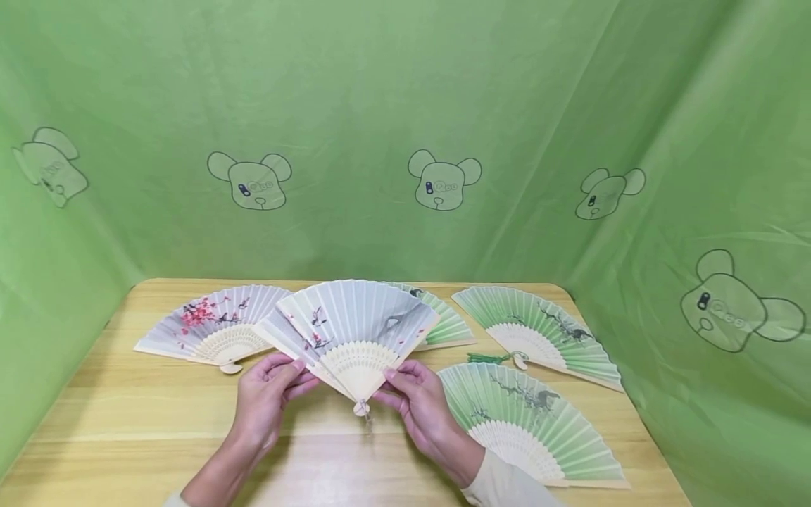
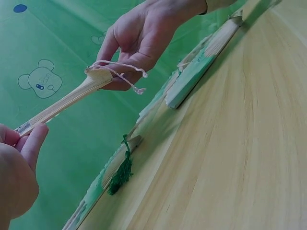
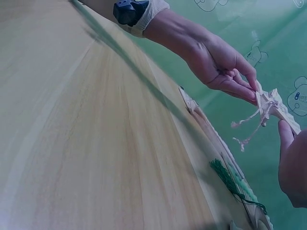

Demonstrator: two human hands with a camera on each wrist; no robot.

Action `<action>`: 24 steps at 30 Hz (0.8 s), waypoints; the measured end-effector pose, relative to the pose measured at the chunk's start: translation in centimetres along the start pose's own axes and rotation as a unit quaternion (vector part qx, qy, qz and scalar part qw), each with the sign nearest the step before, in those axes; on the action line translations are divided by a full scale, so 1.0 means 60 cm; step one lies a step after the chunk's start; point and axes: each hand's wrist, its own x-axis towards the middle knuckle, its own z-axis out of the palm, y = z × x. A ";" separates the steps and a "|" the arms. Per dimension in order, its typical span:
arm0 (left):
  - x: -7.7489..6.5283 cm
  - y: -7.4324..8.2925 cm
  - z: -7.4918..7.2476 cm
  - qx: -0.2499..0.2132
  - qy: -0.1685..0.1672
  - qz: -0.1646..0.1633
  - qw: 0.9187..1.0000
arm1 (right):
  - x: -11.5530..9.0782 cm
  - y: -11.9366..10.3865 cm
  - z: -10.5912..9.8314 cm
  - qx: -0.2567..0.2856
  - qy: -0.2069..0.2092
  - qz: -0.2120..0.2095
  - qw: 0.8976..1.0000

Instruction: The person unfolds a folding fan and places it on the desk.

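A grey-white folding fan (image 1: 364,317) with small red blossoms and a bird is held up, spread partway, above the table's middle. My left hand (image 1: 261,398) pinches its left edge between thumb and fingers. At the right edge, my right hand (image 1: 426,408) grips the ribs near the pivot, thumb on the near face. A pale cord (image 2: 127,72) dangles from the pivot end in the left wrist view. Behind and left lies an open grey fan (image 1: 231,320) with red blossoms, partly covered by the held one.
Green fans lie spread on the wooden table (image 1: 146,436): one at the back right (image 1: 545,331), one at the front right (image 1: 526,415), another half hidden (image 1: 453,327) behind the held fan. A green tassel (image 1: 488,358) lies between them. Green cloth walls (image 1: 355,91) enclose the table.
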 end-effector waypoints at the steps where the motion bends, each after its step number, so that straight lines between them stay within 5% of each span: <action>1: 0.000 0.000 0.000 -0.001 0.000 0.000 1.000 | 0.000 0.000 0.000 0.003 0.002 0.001 1.000; 24: 0.000 0.003 0.000 -0.019 0.005 -0.011 1.000 | 0.006 -0.003 -0.004 0.027 0.010 -0.004 1.000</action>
